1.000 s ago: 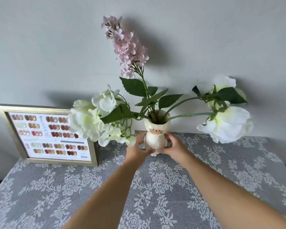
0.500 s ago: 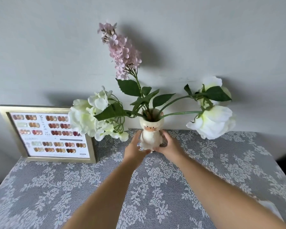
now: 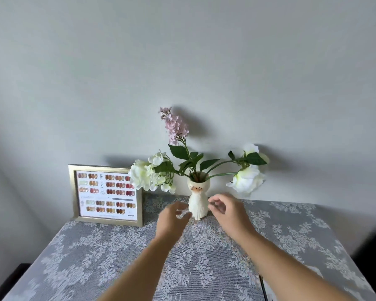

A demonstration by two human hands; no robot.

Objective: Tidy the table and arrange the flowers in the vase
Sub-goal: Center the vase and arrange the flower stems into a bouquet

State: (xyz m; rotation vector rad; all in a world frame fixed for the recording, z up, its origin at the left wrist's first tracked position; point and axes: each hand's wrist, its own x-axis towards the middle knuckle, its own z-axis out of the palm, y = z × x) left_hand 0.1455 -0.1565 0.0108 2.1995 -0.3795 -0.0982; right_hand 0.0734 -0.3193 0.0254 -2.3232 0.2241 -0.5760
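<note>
A small cream cat-shaped vase stands upright near the back edge of the table, close to the wall. It holds a tall pink flower spike, a white hydrangea leaning left and white roses leaning right. My left hand hovers just left of the vase base, fingers apart, not touching it. Just right of the vase, also apart from it, is my right hand with its fingers loosely curled and empty.
A gold-framed nail colour chart leans against the wall at the back left. A grey lace tablecloth covers the table. A seam in the tabletop shows at the front right. The pale wall is directly behind the flowers.
Both hands have let go of the vase and drawn back a little to either side. The camera has pulled back and tilted up, so the vase appears smaller and lower.
</note>
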